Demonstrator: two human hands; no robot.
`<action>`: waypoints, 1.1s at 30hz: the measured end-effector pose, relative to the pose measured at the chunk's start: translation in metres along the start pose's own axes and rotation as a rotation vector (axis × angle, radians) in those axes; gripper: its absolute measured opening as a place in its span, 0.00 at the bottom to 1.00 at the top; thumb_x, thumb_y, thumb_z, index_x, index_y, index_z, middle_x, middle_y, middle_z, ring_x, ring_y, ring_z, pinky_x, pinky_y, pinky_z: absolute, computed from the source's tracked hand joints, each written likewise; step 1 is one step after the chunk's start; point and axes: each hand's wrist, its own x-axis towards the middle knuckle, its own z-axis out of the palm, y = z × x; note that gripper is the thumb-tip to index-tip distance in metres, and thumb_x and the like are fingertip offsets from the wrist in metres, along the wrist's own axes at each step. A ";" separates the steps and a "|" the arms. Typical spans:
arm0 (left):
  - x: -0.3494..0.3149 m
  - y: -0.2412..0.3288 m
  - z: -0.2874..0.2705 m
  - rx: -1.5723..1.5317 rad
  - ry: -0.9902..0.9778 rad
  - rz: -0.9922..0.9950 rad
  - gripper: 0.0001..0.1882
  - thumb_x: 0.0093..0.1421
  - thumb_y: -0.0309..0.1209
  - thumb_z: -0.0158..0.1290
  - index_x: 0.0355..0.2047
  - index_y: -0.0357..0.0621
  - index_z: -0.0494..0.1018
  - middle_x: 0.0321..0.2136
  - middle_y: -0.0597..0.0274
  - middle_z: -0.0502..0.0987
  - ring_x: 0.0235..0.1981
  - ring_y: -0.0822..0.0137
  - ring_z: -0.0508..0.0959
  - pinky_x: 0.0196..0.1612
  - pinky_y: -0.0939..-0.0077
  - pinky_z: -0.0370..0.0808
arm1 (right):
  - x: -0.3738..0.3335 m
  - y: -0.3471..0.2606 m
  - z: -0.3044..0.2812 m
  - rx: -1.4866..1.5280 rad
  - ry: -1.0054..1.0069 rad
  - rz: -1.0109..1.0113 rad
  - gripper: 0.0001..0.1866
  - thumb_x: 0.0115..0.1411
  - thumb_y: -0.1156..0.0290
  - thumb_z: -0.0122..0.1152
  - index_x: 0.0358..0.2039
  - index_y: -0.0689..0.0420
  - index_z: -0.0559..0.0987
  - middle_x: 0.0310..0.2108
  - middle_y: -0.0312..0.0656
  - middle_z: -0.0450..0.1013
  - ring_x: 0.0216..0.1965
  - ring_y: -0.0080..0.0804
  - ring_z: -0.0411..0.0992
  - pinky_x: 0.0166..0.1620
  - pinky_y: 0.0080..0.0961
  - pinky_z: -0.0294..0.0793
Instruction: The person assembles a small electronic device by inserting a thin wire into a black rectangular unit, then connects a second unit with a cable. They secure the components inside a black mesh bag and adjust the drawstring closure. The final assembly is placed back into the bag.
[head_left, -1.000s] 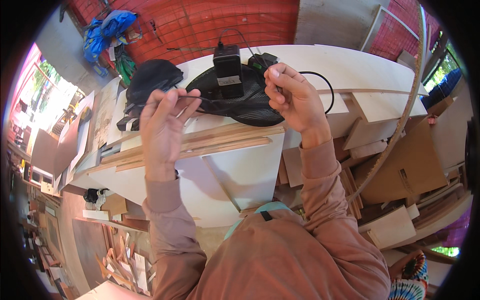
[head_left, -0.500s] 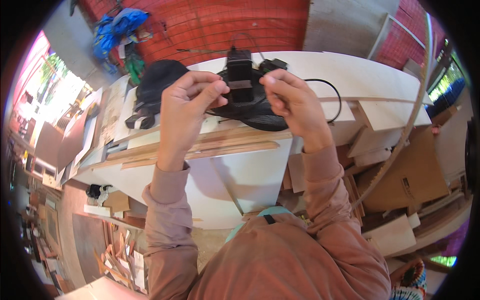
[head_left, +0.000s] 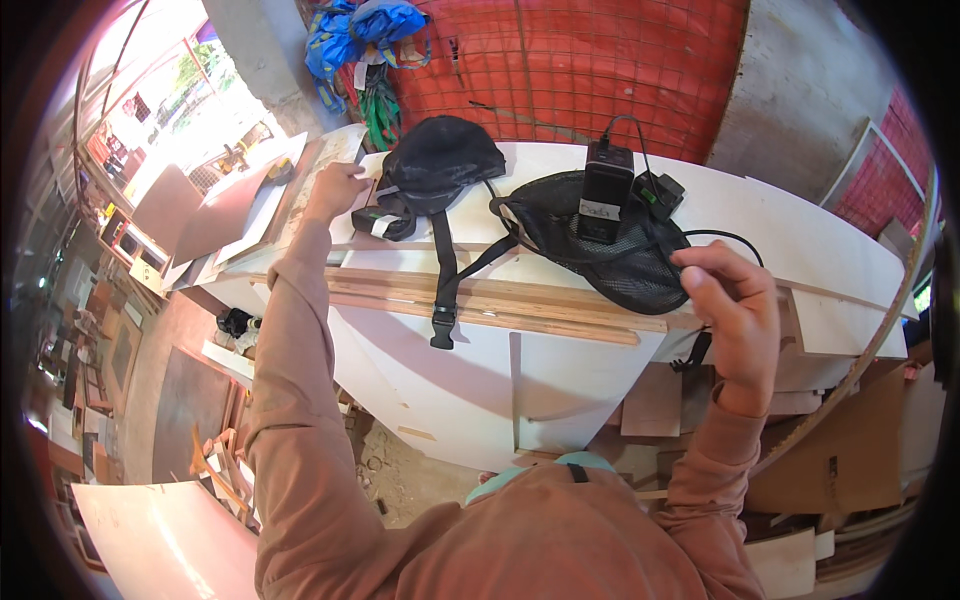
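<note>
On the left, my left hand [head_left: 335, 192] reaches over the board's end, fingers stretched out and apart, with nothing visible in it. Just right of it lie a small black device [head_left: 380, 223] with a pale label and a black cap [head_left: 443, 163], whose strap [head_left: 443, 280] and buckle hang over the wooden strips. My right hand [head_left: 735, 310] is curled, thumb and forefinger close together by the right edge of a black mesh cap [head_left: 560, 222]; whatever they pinch is too small to make out. A black power bank [head_left: 607, 180] stands on the mesh cap, a cable looping from its top.
The caps rest on a long white board [head_left: 790, 215] with wooden strips [head_left: 480, 300] along its near side. Behind stands a red sheet [head_left: 600, 80] under wire mesh, with a blue bag [head_left: 370, 40] hanging left. Stacked panels [head_left: 830, 440] lie at the right.
My hands have parted: the left has moved left past the black cap, the right to the mesh cap's right edge. The view has turned left, so the caps appear further right.
</note>
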 end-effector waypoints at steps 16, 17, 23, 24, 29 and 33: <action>-0.140 0.220 -0.070 -1.088 0.052 -0.041 0.12 0.69 0.22 0.60 0.51 0.33 0.80 0.41 0.58 0.84 0.41 0.69 0.84 0.43 0.76 0.81 | -0.011 -0.001 0.054 -0.415 0.110 -0.244 0.06 0.63 0.82 0.70 0.41 0.61 0.88 0.33 0.39 0.79 0.28 0.21 0.73 0.31 0.21 0.71; -0.162 0.244 -0.073 -1.197 0.017 -0.027 0.14 0.69 0.21 0.59 0.54 0.32 0.79 0.41 0.58 0.83 0.42 0.68 0.84 0.43 0.75 0.82 | -0.011 -0.006 0.061 -0.422 0.094 -0.309 0.07 0.63 0.81 0.71 0.41 0.61 0.89 0.33 0.38 0.78 0.28 0.21 0.72 0.31 0.20 0.70; -0.199 0.291 -0.060 -1.564 -0.196 -0.065 0.14 0.72 0.21 0.58 0.56 0.30 0.79 0.43 0.57 0.83 0.44 0.67 0.84 0.50 0.65 0.88 | -0.006 -0.005 0.090 -0.404 0.127 -0.581 0.10 0.57 0.81 0.77 0.40 0.58 0.90 0.31 0.36 0.76 0.28 0.21 0.73 0.30 0.21 0.71; -0.199 0.294 -0.058 -1.620 -0.219 -0.078 0.14 0.72 0.21 0.58 0.55 0.30 0.79 0.43 0.57 0.83 0.44 0.67 0.85 0.52 0.63 0.88 | -0.006 -0.004 0.092 -0.406 0.135 -0.597 0.09 0.57 0.80 0.77 0.40 0.58 0.90 0.31 0.36 0.76 0.28 0.21 0.73 0.30 0.21 0.71; -0.204 0.297 -0.055 -1.709 -0.316 -0.028 0.14 0.71 0.20 0.59 0.55 0.28 0.79 0.44 0.49 0.85 0.46 0.60 0.87 0.53 0.61 0.88 | -0.009 -0.002 0.096 -0.427 0.196 -0.666 0.08 0.55 0.79 0.78 0.35 0.60 0.88 0.28 0.39 0.74 0.25 0.30 0.74 0.27 0.27 0.72; -0.206 0.303 -0.054 -1.693 -0.325 -0.015 0.13 0.70 0.20 0.61 0.54 0.29 0.80 0.42 0.47 0.87 0.44 0.59 0.88 0.51 0.65 0.87 | -0.010 -0.003 0.090 -0.479 0.214 -0.675 0.06 0.56 0.78 0.78 0.34 0.60 0.87 0.28 0.39 0.74 0.25 0.31 0.74 0.27 0.27 0.72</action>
